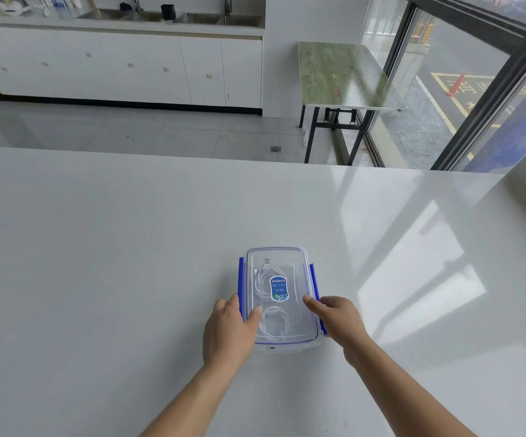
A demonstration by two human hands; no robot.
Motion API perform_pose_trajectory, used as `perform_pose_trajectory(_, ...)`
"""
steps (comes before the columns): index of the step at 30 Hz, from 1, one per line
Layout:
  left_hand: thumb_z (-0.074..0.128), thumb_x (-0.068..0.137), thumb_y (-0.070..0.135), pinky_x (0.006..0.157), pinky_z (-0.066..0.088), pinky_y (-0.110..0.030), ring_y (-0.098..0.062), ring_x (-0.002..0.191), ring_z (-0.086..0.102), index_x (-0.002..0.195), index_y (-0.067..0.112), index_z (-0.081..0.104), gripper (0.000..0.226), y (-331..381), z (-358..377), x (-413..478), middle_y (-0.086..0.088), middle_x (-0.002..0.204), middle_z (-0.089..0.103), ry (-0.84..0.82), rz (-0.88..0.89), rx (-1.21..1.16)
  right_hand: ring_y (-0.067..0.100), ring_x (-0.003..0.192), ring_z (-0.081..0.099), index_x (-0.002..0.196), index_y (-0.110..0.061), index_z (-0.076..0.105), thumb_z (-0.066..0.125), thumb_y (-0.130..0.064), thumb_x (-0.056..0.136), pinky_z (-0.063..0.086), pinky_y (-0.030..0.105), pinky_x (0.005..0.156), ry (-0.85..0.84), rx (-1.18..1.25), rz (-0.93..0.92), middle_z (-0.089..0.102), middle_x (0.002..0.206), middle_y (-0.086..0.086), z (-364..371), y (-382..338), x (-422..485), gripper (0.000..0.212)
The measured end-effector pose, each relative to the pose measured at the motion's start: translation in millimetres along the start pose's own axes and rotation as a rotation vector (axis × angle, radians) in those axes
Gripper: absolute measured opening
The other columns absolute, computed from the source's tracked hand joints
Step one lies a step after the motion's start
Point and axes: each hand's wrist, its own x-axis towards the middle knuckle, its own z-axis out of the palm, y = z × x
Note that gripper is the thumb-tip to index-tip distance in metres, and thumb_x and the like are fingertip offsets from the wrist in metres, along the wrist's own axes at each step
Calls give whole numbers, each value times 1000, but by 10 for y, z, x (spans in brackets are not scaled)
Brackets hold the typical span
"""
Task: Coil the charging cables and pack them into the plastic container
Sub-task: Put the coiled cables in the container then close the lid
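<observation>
A clear plastic container (299, 257) with a clear lid and blue side clips sits on the white counter in front of me. Two coiled white charging cables lie inside, one at the far end (263, 280) and one at the near end (276, 321). A blue label (278, 288) is on the lid. My left hand (228, 329) holds the container's left side, thumb on the lid, fingers over the left clip. My right hand (334, 316) holds the right side, thumb on the lid edge, fingers curled over the right blue clip.
The white counter (129, 247) stretches wide on all sides, its far edge beyond the container. Past it are a tiled floor, white cabinets with sinks, and a green-topped folding table (343, 74) beside tall windows at the right.
</observation>
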Motion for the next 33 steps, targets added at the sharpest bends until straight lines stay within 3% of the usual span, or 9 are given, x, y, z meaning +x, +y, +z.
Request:
perform_pose_trajectory(10,58,93,37,63,49,-33,-27,72,59,88,17,61,21,66,4,-39,-1,87,52,96,41,37,37,85,73,82,-14,74,73,-51,79,60,52,72,31,-20,-7,76,87,14,8,-83,-84,37)
perform_pose_trajectory(14,57,93,40,65,48,-33,-26,71,54,89,18,60,23,62,-7,-9,1,89,51,59,11,65,31,82,74,87,-16,72,73,-51,82,61,49,74,56,-42,-8,76,87,8,13,-109,-98,35)
perform_pose_trajectory(18,56,93,45,81,51,-35,-29,99,61,120,18,57,37,80,-4,40,-5,117,57,2,-29,9,30,84,74,88,-17,70,73,-54,80,61,50,76,63,-30,-6,76,89,8,-10,-111,-138,38)
perform_pose_trajectory(20,57,92,49,88,49,-36,-28,117,57,145,22,38,62,93,-1,61,-6,136,47,-24,-5,-13,27,78,73,87,-13,68,75,-53,79,61,46,71,73,-20,-13,75,84,5,-44,-130,-150,41)
perform_pose_trajectory(23,57,90,55,95,49,-37,-23,138,40,151,47,20,72,148,5,84,-1,158,20,-75,180,125,25,64,63,77,-8,54,77,-54,74,48,38,57,99,-60,-18,67,73,10,-83,-147,-143,51)
perform_pose_trajectory(26,57,93,50,99,48,-36,-15,148,22,143,56,34,54,189,17,93,9,165,8,-104,274,175,22,61,63,75,-3,60,75,-50,73,45,33,55,93,-103,-27,72,79,16,-86,-126,-106,49)
perform_pose_trajectory(29,57,95,46,100,48,-35,-12,148,22,137,48,50,43,215,29,81,12,165,14,-94,286,183,19,56,58,78,-8,70,73,-38,75,44,33,53,123,-150,-60,72,74,11,-69,-155,-115,31)
perform_pose_trajectory(33,57,96,39,97,50,-36,-14,144,28,135,45,54,39,307,-2,75,9,164,16,-107,269,214,20,54,50,69,-10,65,70,-28,73,40,31,51,194,-222,-99,60,59,1,-22,-236,-135,19)
